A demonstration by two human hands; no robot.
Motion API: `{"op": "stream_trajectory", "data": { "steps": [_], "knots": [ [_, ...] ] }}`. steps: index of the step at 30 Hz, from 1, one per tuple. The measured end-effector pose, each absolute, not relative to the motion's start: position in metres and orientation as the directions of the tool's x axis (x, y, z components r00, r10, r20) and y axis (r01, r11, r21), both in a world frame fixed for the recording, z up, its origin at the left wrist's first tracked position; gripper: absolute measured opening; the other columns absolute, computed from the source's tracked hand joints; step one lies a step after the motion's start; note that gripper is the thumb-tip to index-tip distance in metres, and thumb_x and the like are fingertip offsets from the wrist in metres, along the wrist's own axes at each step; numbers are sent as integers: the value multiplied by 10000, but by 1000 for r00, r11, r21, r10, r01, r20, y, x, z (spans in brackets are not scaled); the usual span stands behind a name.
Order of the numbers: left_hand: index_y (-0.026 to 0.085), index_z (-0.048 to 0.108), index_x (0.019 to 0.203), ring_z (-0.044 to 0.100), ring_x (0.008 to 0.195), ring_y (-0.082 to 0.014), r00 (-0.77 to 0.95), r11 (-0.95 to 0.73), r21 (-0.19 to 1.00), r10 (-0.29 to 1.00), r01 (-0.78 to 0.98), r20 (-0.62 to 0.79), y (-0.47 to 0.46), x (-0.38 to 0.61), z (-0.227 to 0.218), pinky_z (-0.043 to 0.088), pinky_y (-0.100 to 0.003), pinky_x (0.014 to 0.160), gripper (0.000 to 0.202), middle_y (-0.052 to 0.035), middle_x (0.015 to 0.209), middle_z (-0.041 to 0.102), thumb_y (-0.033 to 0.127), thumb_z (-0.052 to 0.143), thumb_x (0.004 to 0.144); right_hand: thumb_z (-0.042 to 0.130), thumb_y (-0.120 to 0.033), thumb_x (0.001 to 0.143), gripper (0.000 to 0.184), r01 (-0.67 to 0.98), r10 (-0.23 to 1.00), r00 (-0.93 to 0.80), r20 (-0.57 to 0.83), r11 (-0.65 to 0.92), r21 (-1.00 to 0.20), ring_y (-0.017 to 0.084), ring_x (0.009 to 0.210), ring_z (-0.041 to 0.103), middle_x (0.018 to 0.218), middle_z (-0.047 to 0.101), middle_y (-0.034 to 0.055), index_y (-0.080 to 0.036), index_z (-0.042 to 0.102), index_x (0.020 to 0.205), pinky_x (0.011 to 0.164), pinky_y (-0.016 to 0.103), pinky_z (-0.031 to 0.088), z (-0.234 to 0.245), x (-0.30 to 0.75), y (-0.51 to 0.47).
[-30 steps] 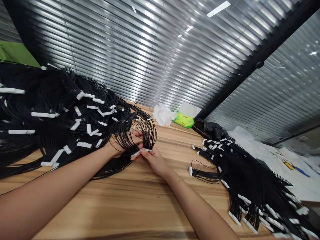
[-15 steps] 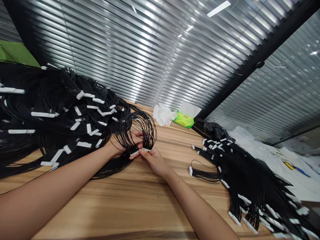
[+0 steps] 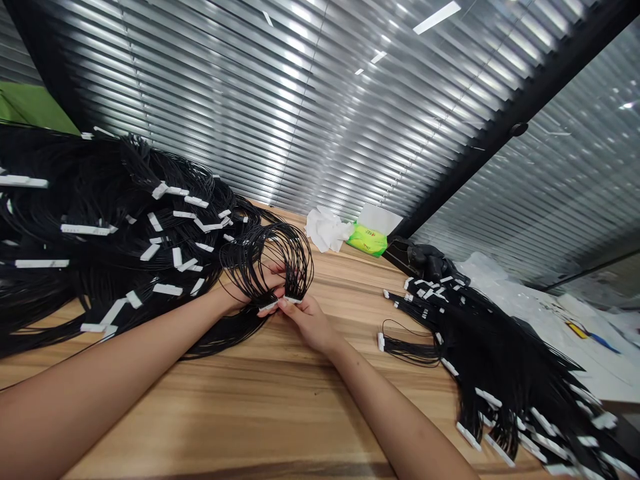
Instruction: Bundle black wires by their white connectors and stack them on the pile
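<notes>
On the wooden table [image 3: 280, 407] by slatted blinds [image 3: 240, 100], left hand [image 3: 264, 279] and right hand [image 3: 311, 321] fingers pinch a looped wire harness [image 3: 295, 257].

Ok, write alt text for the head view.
Left hand and right hand pinch the white connector ends of a looped black wire bundle over a wooden table. Similar wires form a left pile and a right pile; a green tissue pack sits behind.

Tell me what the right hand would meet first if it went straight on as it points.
The right hand points up-left, and its fingertips pinch the connector, so that comes first. Just beyond lie the wire loop and the left hand, though depth is unclear.
</notes>
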State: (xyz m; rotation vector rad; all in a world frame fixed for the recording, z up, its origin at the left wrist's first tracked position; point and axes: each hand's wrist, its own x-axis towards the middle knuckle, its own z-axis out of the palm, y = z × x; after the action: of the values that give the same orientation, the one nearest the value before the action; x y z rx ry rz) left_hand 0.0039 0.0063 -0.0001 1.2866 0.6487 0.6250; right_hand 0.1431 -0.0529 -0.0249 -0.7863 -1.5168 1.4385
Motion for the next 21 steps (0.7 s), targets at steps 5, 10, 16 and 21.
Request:
{"op": "stream_trajectory", "data": {
  "steps": [5,10,16,21],
  "knots": [
    [131,576,855,492,273,-120,679,187,981,728,-54,-101,7,4,-1,348,-171,219,180,84,398,473,193,572,686,546,-480,848,330,-100,898,-408,161,132,-986,190,840,643,802,728,51,-181,633,960,856,341,449,-24,143,-53],
    [122,581,847,475,272,-102,656,155,988,748,-23,-102,4,5,3,341,-160,228,152,77,400,479,217,566,730,541,-468,853,316,-99,894,-416,167,138,-986,191,832,641,810,730,56,-180,619,956,858,346,453,-23,143,-53],
    [140,562,742,465,261,-95,694,179,984,711,-21,-114,6,4,0,326,-159,225,152,67,390,486,287,592,765,543,-435,862,280,-139,881,-439,174,125,-982,192,845,644,840,731,52,-189,600,982,871,351,455,-28,144,-51],
    [141,581,741,473,282,-87,758,134,991,647,2,-89,13,0,-7,325,-160,243,189,44,422,527,318,578,807,537,-391,876,219,-167,879,-446,167,102,-981,183,862,649,841,729,36,-201,604,962,870,338,452,-32,145,-52]
  ]
}}
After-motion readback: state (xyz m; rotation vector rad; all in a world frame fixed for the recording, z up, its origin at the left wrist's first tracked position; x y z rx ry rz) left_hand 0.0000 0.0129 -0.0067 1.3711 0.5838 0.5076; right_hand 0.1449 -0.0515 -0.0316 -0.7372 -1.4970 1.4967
